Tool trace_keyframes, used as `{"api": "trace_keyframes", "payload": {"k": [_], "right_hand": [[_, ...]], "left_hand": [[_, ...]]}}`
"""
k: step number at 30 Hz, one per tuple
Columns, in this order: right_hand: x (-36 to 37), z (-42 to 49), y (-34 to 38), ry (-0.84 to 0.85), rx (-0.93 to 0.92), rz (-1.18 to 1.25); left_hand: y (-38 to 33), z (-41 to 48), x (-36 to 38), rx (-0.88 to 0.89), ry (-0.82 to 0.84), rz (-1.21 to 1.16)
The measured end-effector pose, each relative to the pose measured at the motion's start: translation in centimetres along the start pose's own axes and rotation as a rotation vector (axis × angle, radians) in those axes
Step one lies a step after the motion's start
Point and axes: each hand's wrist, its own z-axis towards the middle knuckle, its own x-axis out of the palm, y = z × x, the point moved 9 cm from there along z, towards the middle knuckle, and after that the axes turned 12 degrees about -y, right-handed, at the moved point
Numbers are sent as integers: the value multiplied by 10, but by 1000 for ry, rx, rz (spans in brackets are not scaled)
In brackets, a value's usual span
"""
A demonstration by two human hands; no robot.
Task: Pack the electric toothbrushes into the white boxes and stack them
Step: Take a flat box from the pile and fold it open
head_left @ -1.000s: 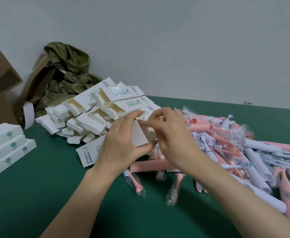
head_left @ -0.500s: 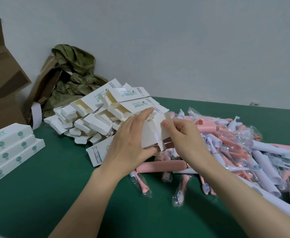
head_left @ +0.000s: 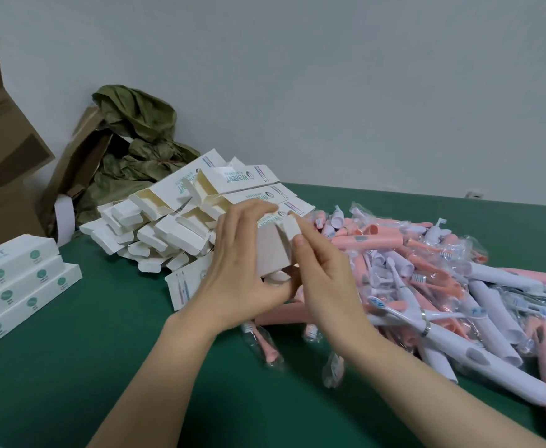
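Note:
My left hand (head_left: 236, 279) grips a white toothbrush box (head_left: 270, 250) above the green table (head_left: 81, 360), its open end toward me. My right hand (head_left: 323, 279) pinches that box's small end flap (head_left: 289, 226) between thumb and fingers. Behind the hands lies a heap of open, empty white boxes (head_left: 181, 218). To the right spreads a pile of pink and white electric toothbrushes (head_left: 452, 295), many in clear bags. A stack of closed white boxes (head_left: 16, 286) lies at the left edge. What is inside the held box is hidden.
Brown cardboard cartons (head_left: 3, 163) and a crumpled olive-green bag (head_left: 135, 140) stand at the back left against the grey wall. Loose bagged brush heads (head_left: 265, 344) lie on the table just under my hands.
The view has shifted left a little. My right hand has moved from the side of the box to its end flap, and the box has tipped more upright in my left hand.

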Motion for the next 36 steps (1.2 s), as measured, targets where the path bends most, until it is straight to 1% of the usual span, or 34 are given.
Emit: {"api": "trace_keyframes", "payload": {"k": [2,5,9,12,16,18,22,26,29,32,34,36], "right_hand": [[-13,9,-9,-88,75,42],[-18,14,-9,-108,41,6],[-18,10,1,-105,-101,-86],[-18,11,6,-90,-143,-78],[-19,19,-6,-93,-8,40],[-20,19,-7,-93,3,48],[-21,14,-3,-89,-94,-42],[-26,17,-8,-114,-82,-102],[-23,12,3,-94,-187,-136],[-11,4,4,-49,-268,-267],[-9,-1,-1,-69,-284,-317],[-13,-4,-4,-105,-263,-309]], "left_hand": [[10,-1,3,-60,48,92],[18,-1,2,-165,58,97],[15,-1,1,-183,-35,45],[15,-1,-1,-196,-101,-8],[16,-1,0,-192,-98,-35],[15,-1,2,-210,-84,-44],[15,-2,1,-242,-84,-81],[16,-3,3,-262,-82,-84],[15,-4,2,-263,-105,-83],[14,-4,-1,-272,-154,-109],[11,-6,0,-251,-179,-120],[7,-10,5,-208,-185,-94]]}}
